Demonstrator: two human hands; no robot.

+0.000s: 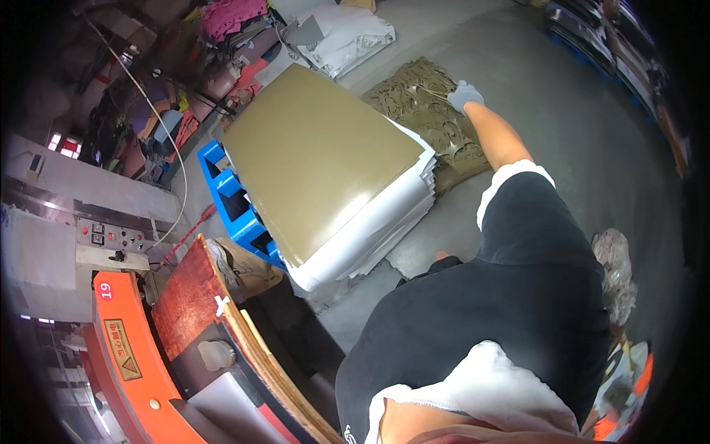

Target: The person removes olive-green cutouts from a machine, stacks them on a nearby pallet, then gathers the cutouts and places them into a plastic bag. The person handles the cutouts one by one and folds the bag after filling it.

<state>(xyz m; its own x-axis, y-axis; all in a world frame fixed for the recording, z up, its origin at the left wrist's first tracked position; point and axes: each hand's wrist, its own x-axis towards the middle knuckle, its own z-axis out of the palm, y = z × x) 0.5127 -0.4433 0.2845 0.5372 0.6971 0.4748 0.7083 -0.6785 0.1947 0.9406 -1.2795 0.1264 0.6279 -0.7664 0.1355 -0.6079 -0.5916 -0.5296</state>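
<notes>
My right hand point(464, 96), in a pale grey glove, reaches out at the far end of my bare forearm. Its fingers are closed on a thin strip of olive sheet scrap point(435, 92). Beneath and beside it, a pile of die-cut olive scrap point(414, 100), full of curved cut-out holes, lies on the floor. Left of that pile rises a tall stack of sheets, topped by a smooth olive sheet point(318, 155) with white layers point(370, 237) below it. I cannot see my left hand.
A blue pallet point(229, 189) shows under the stack's left side. An orange machine guard point(133, 348), a wooden board point(194, 296) and a control panel point(111, 235) stand at lower left. Coloured scraps point(229, 18) heap up behind; a clear plastic bag point(612, 266) lies right.
</notes>
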